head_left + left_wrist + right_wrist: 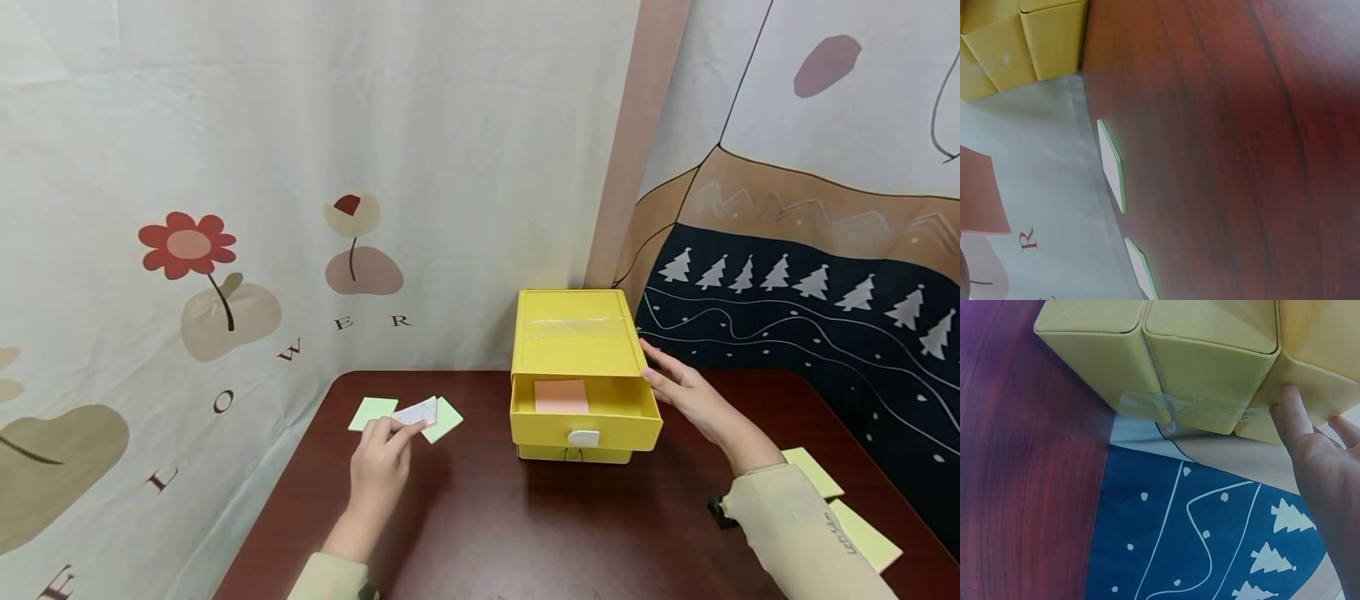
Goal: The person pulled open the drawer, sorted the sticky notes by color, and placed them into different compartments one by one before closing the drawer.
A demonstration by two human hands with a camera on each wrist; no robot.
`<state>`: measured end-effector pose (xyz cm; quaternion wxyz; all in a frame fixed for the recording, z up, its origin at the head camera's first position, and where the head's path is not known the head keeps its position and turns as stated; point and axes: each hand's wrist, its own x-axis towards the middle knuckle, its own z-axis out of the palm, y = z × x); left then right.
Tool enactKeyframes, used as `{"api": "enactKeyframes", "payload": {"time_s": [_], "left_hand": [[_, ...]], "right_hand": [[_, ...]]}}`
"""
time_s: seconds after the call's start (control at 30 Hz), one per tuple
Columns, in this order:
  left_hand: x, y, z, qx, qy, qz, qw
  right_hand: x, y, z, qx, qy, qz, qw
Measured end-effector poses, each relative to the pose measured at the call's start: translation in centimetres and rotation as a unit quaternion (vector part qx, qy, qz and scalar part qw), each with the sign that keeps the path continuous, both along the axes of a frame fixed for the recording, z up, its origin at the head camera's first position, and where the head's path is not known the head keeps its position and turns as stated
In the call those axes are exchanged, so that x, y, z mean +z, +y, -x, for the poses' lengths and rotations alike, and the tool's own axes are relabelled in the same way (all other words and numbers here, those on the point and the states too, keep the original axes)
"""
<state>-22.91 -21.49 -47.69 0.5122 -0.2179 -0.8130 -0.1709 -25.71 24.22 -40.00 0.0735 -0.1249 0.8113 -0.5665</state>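
Note:
My left hand (382,462) pinches a square sticky note pad (417,412) between thumb and fingers. It looks pale in the head view and pinkish in the left wrist view, where the note pad (982,194) shows at the left edge. Two light green note pads lie on the table by that hand, one to its left (372,412) and one to its right (444,419). A yellow drawer box (577,329) has its top drawer (622,435) pulled out, with an orange note pad (561,397) inside. Extended fingers of my right hand (686,396) touch the box's right side.
The dark red wooden table (465,533) backs onto a printed curtain (465,167). Yellow-green note pads (862,533) lie at the table's right, partly behind my right sleeve (795,517). A white knob (583,437) sticks out from the drawer front.

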Motion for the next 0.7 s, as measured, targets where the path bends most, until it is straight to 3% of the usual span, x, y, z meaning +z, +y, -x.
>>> {"api": "enactKeyframes", "payload": {"time_s": [0.7], "left_hand": [[2.6,3.2,0.2,-0.071,0.055,-0.008,0.9959]], "right_hand": [[0.0,-0.1,0.0,-0.001,-0.001,-0.002,1.0000]]}}
